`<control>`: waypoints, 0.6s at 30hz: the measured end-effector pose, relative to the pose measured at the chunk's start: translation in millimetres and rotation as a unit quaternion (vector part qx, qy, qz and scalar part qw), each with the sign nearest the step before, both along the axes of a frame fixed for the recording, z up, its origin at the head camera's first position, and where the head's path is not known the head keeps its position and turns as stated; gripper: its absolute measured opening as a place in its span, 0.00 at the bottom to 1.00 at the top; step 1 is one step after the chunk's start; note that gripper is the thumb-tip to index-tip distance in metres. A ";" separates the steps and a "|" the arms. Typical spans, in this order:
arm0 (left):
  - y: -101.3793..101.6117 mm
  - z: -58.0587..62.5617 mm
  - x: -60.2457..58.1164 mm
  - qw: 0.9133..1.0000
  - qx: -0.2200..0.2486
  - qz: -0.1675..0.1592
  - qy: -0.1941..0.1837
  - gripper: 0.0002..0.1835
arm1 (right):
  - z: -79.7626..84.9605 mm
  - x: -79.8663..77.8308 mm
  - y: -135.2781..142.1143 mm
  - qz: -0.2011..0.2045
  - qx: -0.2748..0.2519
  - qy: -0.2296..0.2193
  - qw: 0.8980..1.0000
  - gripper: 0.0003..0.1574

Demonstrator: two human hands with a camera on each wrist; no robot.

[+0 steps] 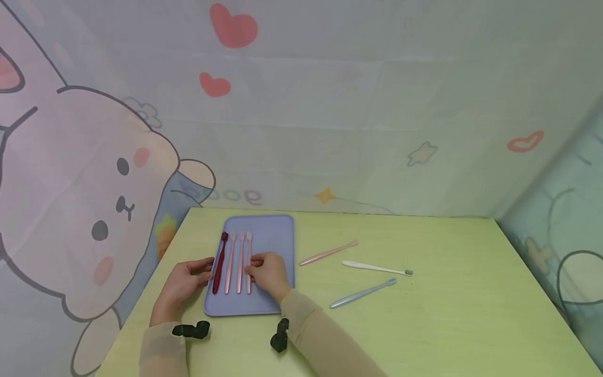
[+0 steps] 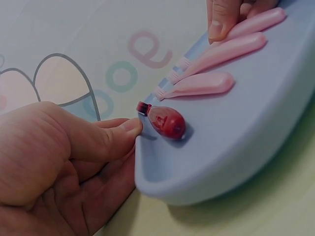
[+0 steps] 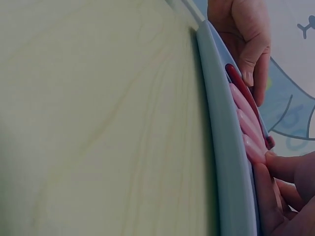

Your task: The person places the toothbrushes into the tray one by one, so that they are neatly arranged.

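Note:
A lavender tray [image 1: 275, 235] lies on the table, with a dark red toothbrush [image 1: 219, 267] along its left side. Beside that, a first pink toothbrush [image 1: 230, 269] and a second pink toothbrush [image 1: 241, 264] lie roughly parallel. My right hand [image 1: 270, 275] pinches the third pink toothbrush [image 1: 249, 243], rightmost in the row, by its handle. That brush lies against the tray, heads of the row pointing to the far side. At the tray's left rim, my left hand [image 1: 181, 285] holds the edge; the left wrist view has its thumb [image 2: 129, 129] on the rim.
On the table right of the tray lie a pale pink toothbrush [image 1: 327, 253], a white toothbrush [image 1: 372, 266] and a light blue toothbrush [image 1: 360, 295]. A printed cloth [image 1: 330, 104] with a cartoon rabbit hangs behind the yellow-green table [image 1: 461, 314].

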State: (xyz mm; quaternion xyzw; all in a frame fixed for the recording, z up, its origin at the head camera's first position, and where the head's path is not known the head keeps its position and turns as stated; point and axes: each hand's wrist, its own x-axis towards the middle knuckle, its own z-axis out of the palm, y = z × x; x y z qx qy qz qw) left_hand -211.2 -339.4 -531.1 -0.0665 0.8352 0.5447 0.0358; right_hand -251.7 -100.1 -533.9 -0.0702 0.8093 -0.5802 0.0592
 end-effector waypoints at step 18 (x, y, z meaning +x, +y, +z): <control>-0.1 1.6 0.8 1.000 -0.004 0.002 -0.007 0.27 | -6.2 0.9 1.6 -0.017 0.028 0.013 0.999 0.17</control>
